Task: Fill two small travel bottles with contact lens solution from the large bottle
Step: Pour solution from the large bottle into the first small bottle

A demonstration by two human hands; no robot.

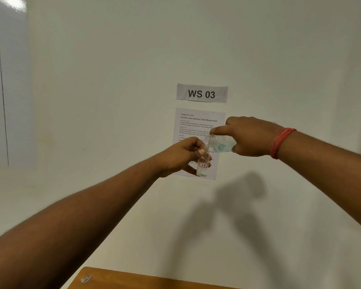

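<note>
Both arms are raised in front of a pale wall, above the far edge of a brown wooden table (146,278) visible at the bottom of the view. The left hand (183,156) grips a small clear travel bottle (203,165), thumb and fingers curled round its upper part; the bottle is held roughly upright, uncapped, bears a white label reading "178" outlined in red, and contains a little clear liquid at its base. The right hand (248,138) grips the large bottle (219,143), which is tipped nearly horizontal with its threaded, uncapped neck pointing left and sitting just above and touching or almost touching the mouth of the travel bottle; the index finger lies extended along the top of the large bottle, and pale blue liquid pools in its lower side. A red thread band (280,142) circles the right wrist. Behind the hands, taped to the wall, are a printed instruction sheet (198,124) headed "Contact Lens Solution Travel Bottle Refill" and, above it, a sign (202,93) reading "WS 03". The arms' shadows fall on the wall below the hands.
</note>
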